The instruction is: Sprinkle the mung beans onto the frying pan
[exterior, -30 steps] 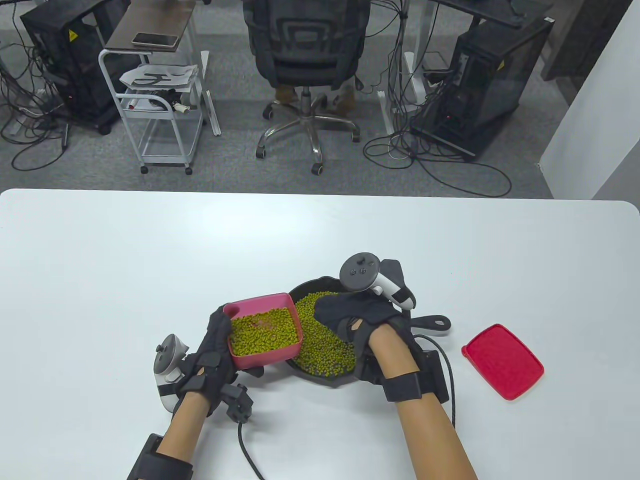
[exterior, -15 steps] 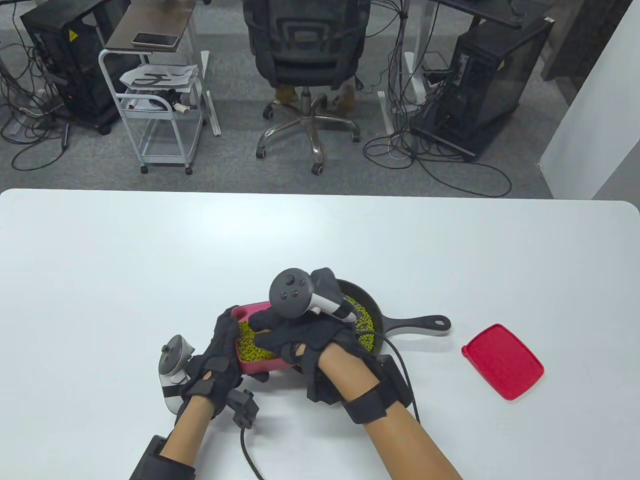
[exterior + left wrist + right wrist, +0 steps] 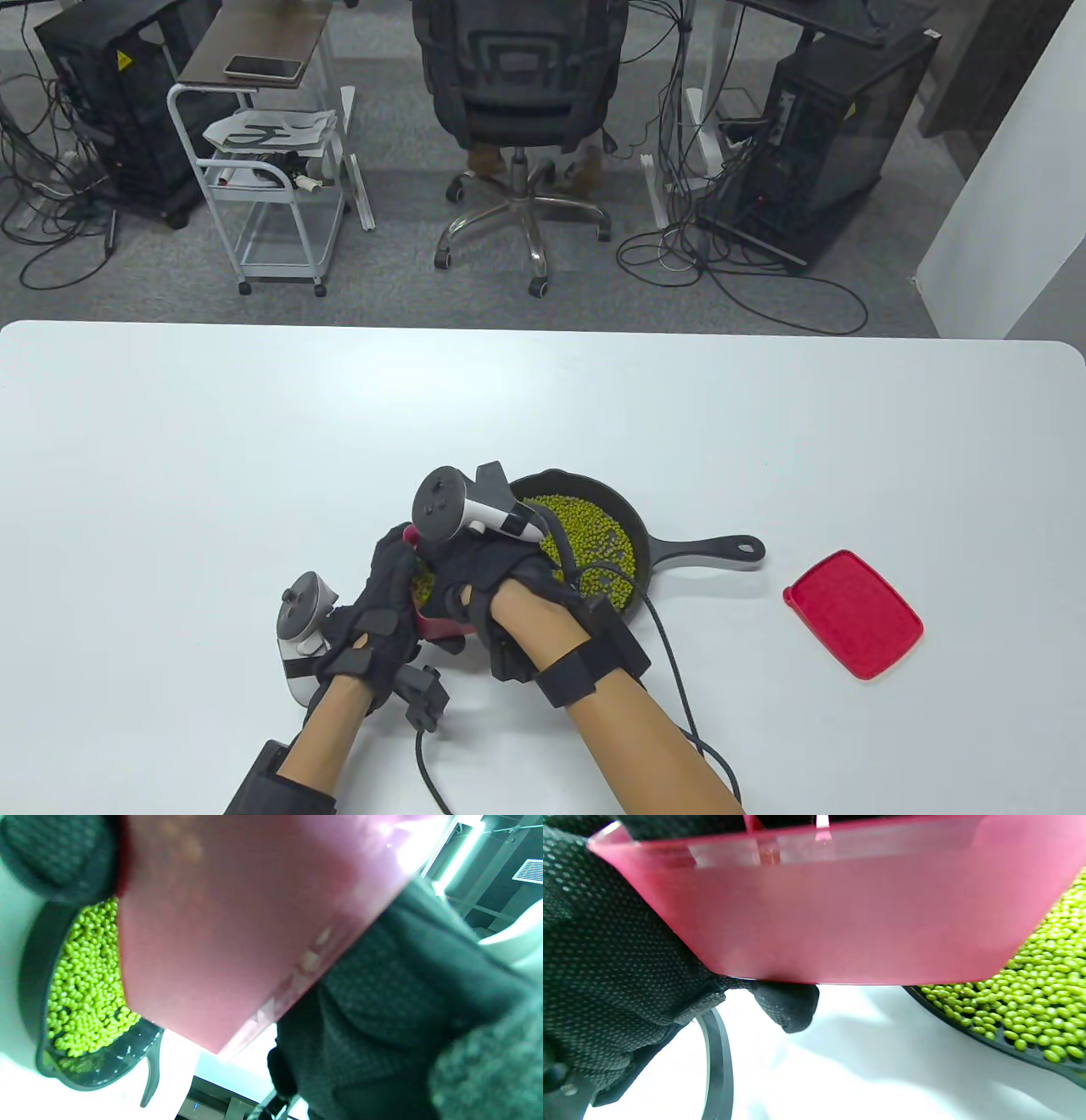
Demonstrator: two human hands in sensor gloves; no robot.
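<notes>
A black frying pan lies on the white table, its bottom covered with green mung beans. My left hand grips a pink container of mung beans just left of the pan, held above the table. My right hand reaches down into the container and covers most of it; its fingertips are hidden. The left wrist view shows the container's underside and the pan's beans. The right wrist view shows the container's wall, my left glove under it, and the pan's beans.
The pan's handle points right. A red lid lies flat on the table to the right of the handle. Glove cables trail toward the near table edge. An office chair and a cart stand beyond the far edge.
My right hand moved left from over the pan into the container. My left hand brought the container slightly left and nearer. More of the pan's beans now show.
</notes>
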